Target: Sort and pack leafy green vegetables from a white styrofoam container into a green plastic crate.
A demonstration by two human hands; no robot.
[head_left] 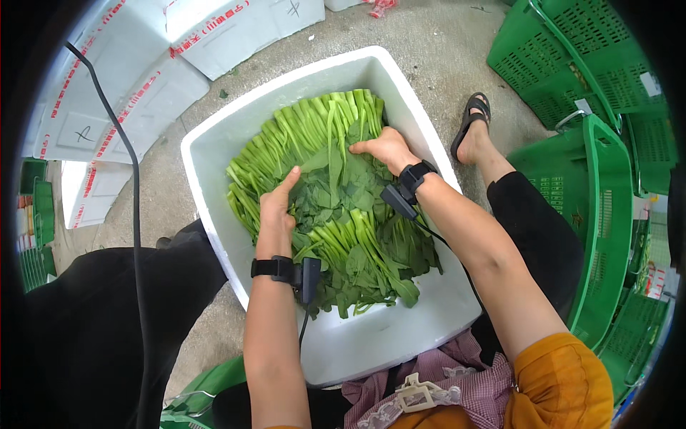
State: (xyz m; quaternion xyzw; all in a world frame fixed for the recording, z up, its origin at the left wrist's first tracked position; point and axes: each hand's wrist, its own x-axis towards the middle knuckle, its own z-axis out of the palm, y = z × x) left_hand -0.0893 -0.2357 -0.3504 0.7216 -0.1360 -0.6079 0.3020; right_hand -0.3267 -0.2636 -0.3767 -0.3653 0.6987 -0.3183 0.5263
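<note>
A white foam box [330, 350] stands between my legs, holding a thick layer of leafy green vegetables [336, 236]. Their pale cut stems fan along the far and left side; more stems and dark leaves lie nearer me. At the left of the pile is my left hand [277, 204], its thumb stretched out and apart, its other fingers largely hidden by the hand and leaves. Over on the right, my right hand [388, 149] closes on some of the greens, thumb on top of a leaf and fingers out of sight behind. Each wrist wears a black strap with a small device.
White foam boxes [239, 32] with red-printed tape are stacked at the far left. Green plastic crates [564, 186] line the right side, and another green crate sits at the lower left. A black cable [134, 179] hangs down the left. My sandalled foot [471, 127] rests right of the box.
</note>
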